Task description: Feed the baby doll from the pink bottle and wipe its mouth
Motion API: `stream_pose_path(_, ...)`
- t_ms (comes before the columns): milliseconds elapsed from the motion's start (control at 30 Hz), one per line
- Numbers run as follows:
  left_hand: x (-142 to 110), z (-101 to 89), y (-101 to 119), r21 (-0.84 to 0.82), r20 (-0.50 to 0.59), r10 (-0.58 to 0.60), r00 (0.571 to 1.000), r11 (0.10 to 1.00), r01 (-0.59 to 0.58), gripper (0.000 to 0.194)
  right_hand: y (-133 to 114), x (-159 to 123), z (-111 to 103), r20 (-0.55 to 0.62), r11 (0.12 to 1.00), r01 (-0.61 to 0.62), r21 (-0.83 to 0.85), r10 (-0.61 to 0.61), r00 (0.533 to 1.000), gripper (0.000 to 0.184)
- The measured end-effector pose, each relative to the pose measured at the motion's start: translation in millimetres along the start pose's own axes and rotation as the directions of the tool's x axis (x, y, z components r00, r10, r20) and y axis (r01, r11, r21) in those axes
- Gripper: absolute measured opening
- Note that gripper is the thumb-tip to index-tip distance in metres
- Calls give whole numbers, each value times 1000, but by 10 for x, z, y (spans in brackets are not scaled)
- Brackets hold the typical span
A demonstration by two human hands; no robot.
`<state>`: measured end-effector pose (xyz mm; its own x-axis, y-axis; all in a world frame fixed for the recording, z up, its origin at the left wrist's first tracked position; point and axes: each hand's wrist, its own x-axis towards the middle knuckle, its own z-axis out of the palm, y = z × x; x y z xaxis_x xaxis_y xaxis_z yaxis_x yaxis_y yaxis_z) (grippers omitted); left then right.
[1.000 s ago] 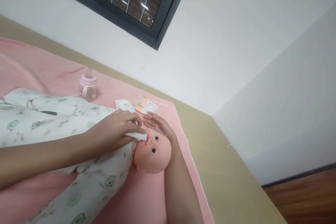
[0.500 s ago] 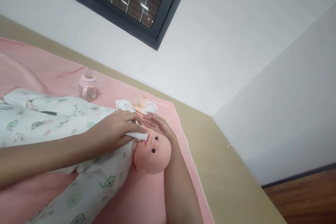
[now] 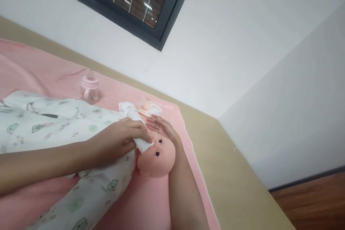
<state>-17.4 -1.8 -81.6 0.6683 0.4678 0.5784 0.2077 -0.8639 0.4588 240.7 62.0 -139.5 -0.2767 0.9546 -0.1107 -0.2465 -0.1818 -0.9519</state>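
A baby doll point(image 3: 159, 163) in a white patterned romper point(image 3: 74, 118) lies on its back, its head toward the right. My left hand point(image 3: 126, 133) reaches across the doll's body. Its fingers are closed on a white tissue point(image 3: 144, 145), which lies against the doll's mouth and chin and covers them. Beyond the doll's head, my right hand point(image 3: 160, 127) rests palm up with fingers stretched out and holding nothing. That forearm curves around the top of the head; part of the hand is hidden behind it.
A pink baby bottle point(image 3: 90, 88) with handles stands beyond the doll's body on a pink blanket point(image 3: 145, 201). A small white and orange cloth-like item point(image 3: 149, 107) lies near my right fingertips. The wooden tabletop point(image 3: 226, 172) borders a white wall point(image 3: 215, 43) with a dark-framed window point(image 3: 161, 32).
My left hand has tilted and shifted slightly down over the doll's face, and the tissue now spreads wider across the mouth and chin. The right hand has stayed in place.
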Motion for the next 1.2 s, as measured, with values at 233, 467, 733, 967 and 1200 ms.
stream_pose_path(233,14,48,-59,-11,-27,91,996,996,-91,42,-23,-16,40,-16,1000,-5,7,5,1000,40)
stream_pose_path(467,-13,91,-104,28,-75,138,988,990,-137,47,-25,-1,24,-13,1000,3,8,-3,1000,39)
stream_pose_path(733,-16,36,-36,121,-27,55,998,991,-51,46,-55,31,12,-19,1000,-15,-7,15,1000,43)
stream_pose_path(967,-7,40,-34,140,-11,32,999,990,-30,43,-72,14,29,-23,1000,-15,-18,15,1000,42)
stream_pose_path(1200,135,-223,25,-191,22,-154,988,969,155,25,-95,-4,61,-49,999,-32,-15,31,998,37)
